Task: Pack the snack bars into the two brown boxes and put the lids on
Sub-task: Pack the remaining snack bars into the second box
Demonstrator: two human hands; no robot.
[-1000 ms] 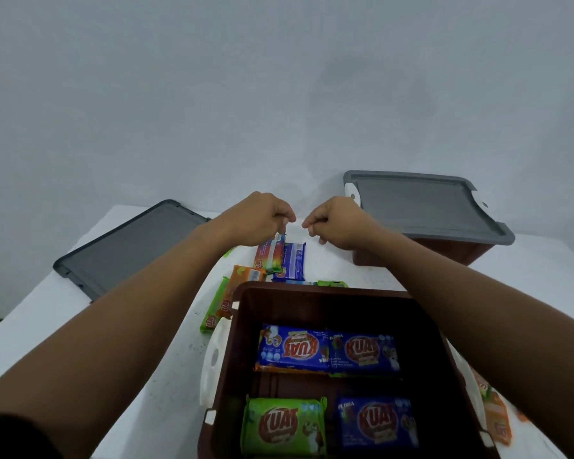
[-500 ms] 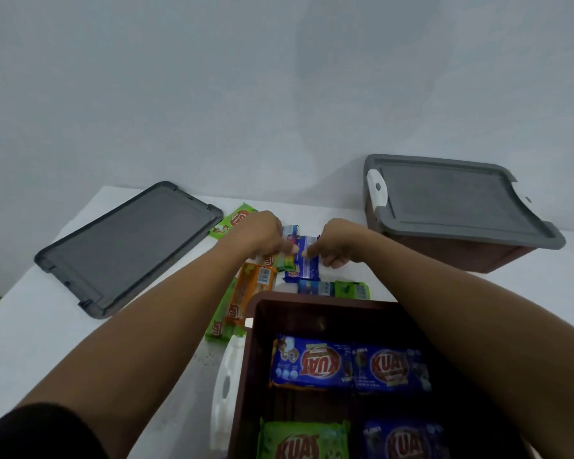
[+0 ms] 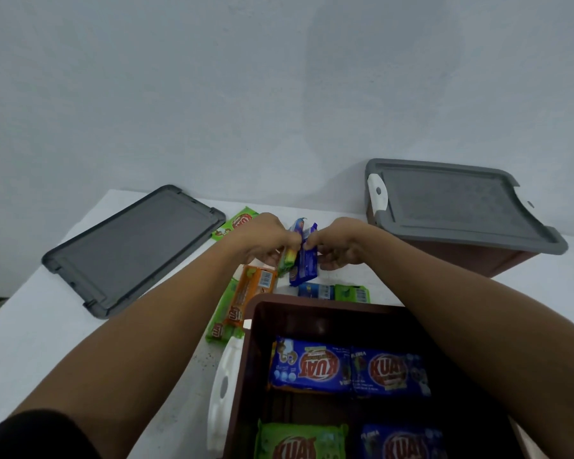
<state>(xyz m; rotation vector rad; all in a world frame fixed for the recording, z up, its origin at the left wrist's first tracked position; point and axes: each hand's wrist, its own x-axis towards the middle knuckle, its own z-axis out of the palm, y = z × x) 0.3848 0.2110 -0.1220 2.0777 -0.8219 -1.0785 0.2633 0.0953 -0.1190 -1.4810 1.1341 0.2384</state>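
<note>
An open brown box (image 3: pixel 325 313) stands in front of me with blue and green snack bars (image 3: pixel 310 367) lying inside. Behind it my left hand (image 3: pixel 262 240) pinches a green and orange bar (image 3: pixel 286 260), lifted a little off the white table. My right hand (image 3: pixel 337 243) pinches a blue bar (image 3: pixel 304 268), held upright next to the other. More bars lie loose on the table: an orange one (image 3: pixel 251 293), green ones (image 3: pixel 352 293) and a blue one (image 3: pixel 314 289). A second brown box (image 3: pixel 454 260) with its grey lid (image 3: pixel 458 207) on sits at the back right.
A loose grey lid (image 3: pixel 133 246) lies flat on the table at the back left. A green bar (image 3: pixel 236 223) lies beside its right corner. The white latch (image 3: pixel 224 392) of the open box sticks out on its left side. A pale wall rises behind the table.
Both hands have closed on bars from the pile and raised them slightly. The view has tilted down a little.
</note>
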